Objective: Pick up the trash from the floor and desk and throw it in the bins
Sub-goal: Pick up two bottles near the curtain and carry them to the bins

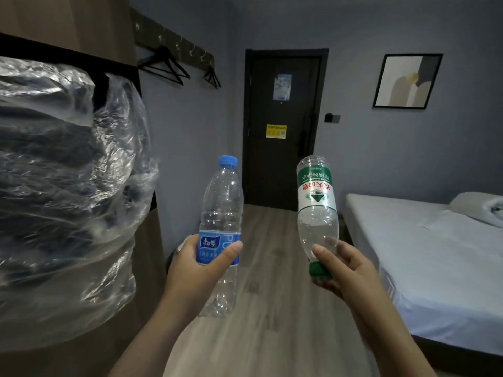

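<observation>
Starting at left, the blue-capped bottle [221,208] is held upright in the left hand [196,268], which is curled round its label. The green-labelled bottle [315,202] is gripped inverted by the right hand [351,273], green cap [318,270] down at the palm. No bin is made out.

Dim grey-blue walls [190,131] enclose a wood-plank floor [272,295] running to a dark door [272,159] bearing a yellow notice [276,131] and a paper sheet [282,87]. At right a bed [435,268] with a white sheet stands below a framed picture [407,80]. At left a hook rail [174,40] carries black hangers [166,65], beside what seems a wooden cabinet [81,20] holding a plastic-wrapped bundle [54,186].
</observation>
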Available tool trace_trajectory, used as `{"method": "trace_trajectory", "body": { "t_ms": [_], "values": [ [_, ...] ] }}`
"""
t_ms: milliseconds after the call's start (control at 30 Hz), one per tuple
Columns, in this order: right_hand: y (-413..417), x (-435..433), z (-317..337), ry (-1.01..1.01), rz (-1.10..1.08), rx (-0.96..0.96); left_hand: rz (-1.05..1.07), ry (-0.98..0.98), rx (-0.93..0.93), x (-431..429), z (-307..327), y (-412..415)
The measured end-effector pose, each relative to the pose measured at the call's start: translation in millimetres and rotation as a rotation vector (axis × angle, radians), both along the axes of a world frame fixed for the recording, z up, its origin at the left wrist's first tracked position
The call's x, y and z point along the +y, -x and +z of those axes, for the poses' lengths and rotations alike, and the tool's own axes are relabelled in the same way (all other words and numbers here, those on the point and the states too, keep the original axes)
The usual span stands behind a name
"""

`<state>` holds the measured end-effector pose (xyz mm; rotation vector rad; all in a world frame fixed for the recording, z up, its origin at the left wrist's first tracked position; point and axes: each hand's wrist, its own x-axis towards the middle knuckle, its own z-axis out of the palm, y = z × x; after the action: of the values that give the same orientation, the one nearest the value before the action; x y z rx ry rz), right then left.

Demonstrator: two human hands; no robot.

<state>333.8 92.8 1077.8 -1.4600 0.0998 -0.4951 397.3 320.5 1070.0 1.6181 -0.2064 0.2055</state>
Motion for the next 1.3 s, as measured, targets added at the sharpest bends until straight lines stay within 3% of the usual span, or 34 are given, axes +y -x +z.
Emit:
{"method": "trace_trajectory", "body": {
  "t_ms": [367, 933, 1300],
  "values": [
    [-182.4, -58.3, -12.2, 0.017, 0.053, 0.053, 0.081, -0.007, 0.056, -47.0, -2.6, -165.3],
    [-505.0, -18.5, -34.5, -0.018, 0.013, 0.198, 0.084, -0.051, 0.132, -18.6, -27.9, -496.2],
    [-699.6, -89.0, -52.8, -0.056, 0.009, 0.229, 0.065, -0.091, 0.174, -92.7, -46.0, -686.2]
  ]
}}
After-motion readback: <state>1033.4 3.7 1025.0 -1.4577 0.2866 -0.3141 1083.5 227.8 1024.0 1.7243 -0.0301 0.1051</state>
